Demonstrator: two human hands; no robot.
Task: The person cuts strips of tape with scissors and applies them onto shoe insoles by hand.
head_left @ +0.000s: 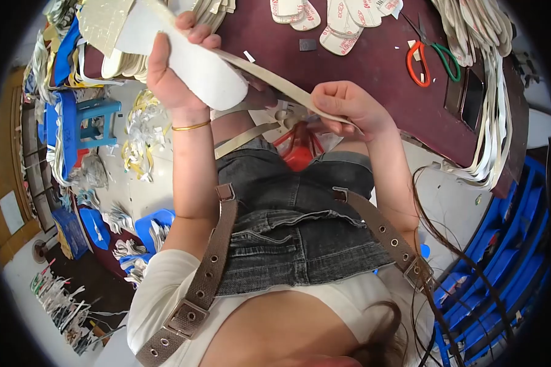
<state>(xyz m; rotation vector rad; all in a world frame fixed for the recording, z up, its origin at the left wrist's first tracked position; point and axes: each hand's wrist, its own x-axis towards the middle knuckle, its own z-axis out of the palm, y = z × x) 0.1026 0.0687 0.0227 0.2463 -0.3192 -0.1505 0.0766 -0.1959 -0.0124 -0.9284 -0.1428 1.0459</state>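
Note:
My left hand (175, 85) is closed on a white insole (208, 73), thumb lying on its face and fingers curled over the far edge. Along that edge runs a narrow beige strip (269, 78), stretched slantwise between my two hands. My right hand (358, 109) pinches the strip between thumb and fingers close to one end, and a short tail pokes out below. The insole's rounded end points toward my right hand. Its other end lies beside a shiny beige sheet (107, 24) at the upper left.
On the dark red table (373, 70) lie stacked insoles with red print (343, 27), scissors with red and green handles (423, 61), a dark phone (473, 98) and bundled pale strips (499, 122). A blue stool (98, 119) stands left; blue racks (502, 244) stand right.

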